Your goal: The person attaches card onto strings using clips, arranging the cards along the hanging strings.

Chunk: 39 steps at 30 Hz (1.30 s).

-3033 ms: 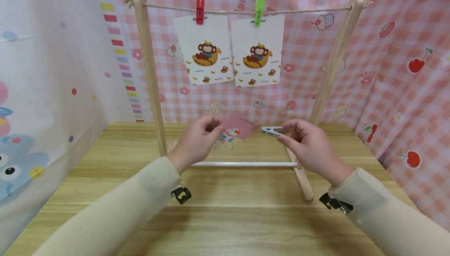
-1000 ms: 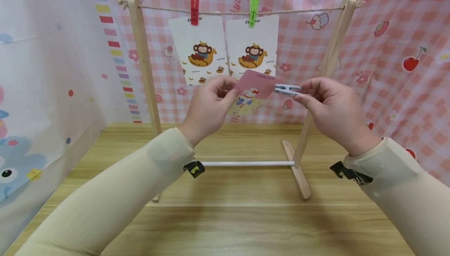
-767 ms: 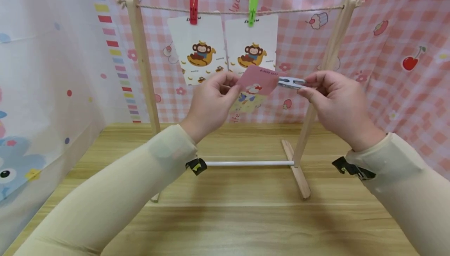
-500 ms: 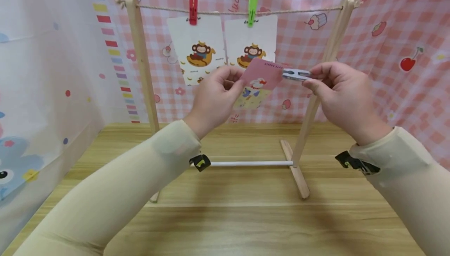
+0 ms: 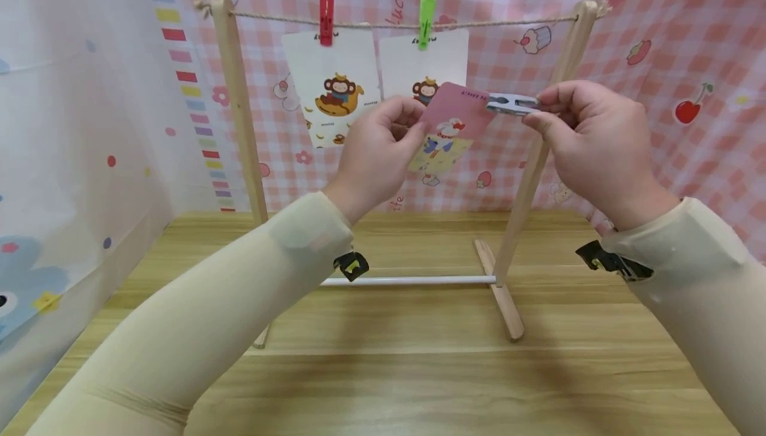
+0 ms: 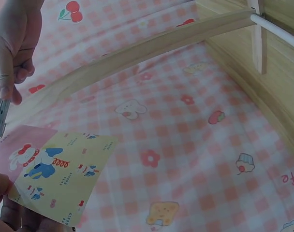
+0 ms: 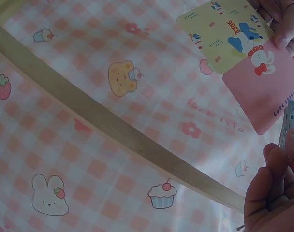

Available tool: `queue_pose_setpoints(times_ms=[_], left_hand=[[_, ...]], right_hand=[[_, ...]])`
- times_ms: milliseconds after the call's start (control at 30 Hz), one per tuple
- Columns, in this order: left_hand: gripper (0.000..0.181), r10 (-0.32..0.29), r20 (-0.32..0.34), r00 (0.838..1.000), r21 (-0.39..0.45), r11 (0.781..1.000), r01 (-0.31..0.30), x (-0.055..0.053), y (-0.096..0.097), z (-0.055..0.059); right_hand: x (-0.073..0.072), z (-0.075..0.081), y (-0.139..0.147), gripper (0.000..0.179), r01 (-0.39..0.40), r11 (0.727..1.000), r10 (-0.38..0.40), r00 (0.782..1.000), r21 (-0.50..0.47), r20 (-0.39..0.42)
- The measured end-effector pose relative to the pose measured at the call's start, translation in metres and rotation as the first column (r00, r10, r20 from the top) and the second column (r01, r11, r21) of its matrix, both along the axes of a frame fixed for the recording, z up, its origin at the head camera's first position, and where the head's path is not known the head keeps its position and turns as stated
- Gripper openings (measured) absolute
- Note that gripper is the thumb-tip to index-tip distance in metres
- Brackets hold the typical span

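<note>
A pink-and-yellow card (image 5: 453, 120) with a rabbit print is pinched by its left edge in my left hand (image 5: 377, 153), between thumb and fingers. My right hand (image 5: 598, 147) pinches a grey clothespin (image 5: 511, 104) by its handle end. The tip of the clothespin meets the card's upper right corner; whether it bites on the card I cannot tell. In the right wrist view, the clothespin (image 7: 292, 116) overlaps the card (image 7: 263, 82) near its lettering. Both hands hover in front of the wooden rack, below its rope (image 5: 509, 22).
Two white monkey cards hang from the rope, under a red clothespin (image 5: 326, 14) and a green clothespin (image 5: 425, 22). Wooden posts (image 5: 239, 104) stand at either side, with a white rod (image 5: 419, 281) low between them. A pink checked cloth (image 5: 634, 123) hangs behind the wooden table (image 5: 389, 383).
Both hands have risen from low over the table toward the rope and shifted right, carrying the card and the grey clothespin together. The hanging cards stay on the rope.
</note>
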<state>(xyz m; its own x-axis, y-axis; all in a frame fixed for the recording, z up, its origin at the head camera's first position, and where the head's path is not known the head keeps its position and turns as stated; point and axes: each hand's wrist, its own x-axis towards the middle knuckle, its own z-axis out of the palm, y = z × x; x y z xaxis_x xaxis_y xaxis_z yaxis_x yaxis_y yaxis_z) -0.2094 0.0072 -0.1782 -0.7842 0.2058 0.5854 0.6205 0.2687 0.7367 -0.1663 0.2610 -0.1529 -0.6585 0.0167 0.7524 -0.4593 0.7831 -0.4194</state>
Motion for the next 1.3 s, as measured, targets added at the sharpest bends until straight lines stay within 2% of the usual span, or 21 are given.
queue_pose_setpoints(times_ms=[200, 467, 667, 900, 1100, 1300], left_hand=[[0.01, 0.019, -0.013, 1.0, -0.009, 1.0, -0.019, -0.002, 0.009, 0.009], [0.011, 0.004, -0.022, 1.0, 0.032, 0.999, -0.003, -0.003, 0.022, 0.021], [0.01, 0.023, 0.021, 1.0, 0.033, 0.999, -0.024, -0.001, 0.031, 0.029], [0.008, 0.042, 0.074, 0.996, 0.045, 0.998, -0.045, -0.001, 0.042, 0.038], [0.007, 0.056, 0.063, 0.996, 0.048, 0.997, -0.059, -0.004, 0.051, 0.041], [0.008, 0.064, 0.101, 0.993, 0.045, 0.997, -0.068, -0.007, 0.057, 0.043]], right_hand=[[0.0, 0.013, 0.001, 0.022, 0.015, 0.999, -0.013, 0.998, 0.033, -0.068], [0.0, 0.029, 0.004, 0.025, 0.069, 0.996, -0.064, 0.993, 0.051, -0.098], [0.001, 0.041, 0.007, 0.024, 0.112, 0.991, -0.103, 0.987, 0.068, -0.119], [0.0, 0.054, 0.011, 0.028, 0.181, 0.975, -0.169, 0.981, 0.131, -0.097], [-0.003, 0.062, 0.013, 0.027, 0.201, 0.961, -0.174, 0.973, 0.188, -0.151], [-0.006, 0.072, 0.016, 0.027, 0.225, 0.937, -0.179, 0.966, 0.268, -0.185]])
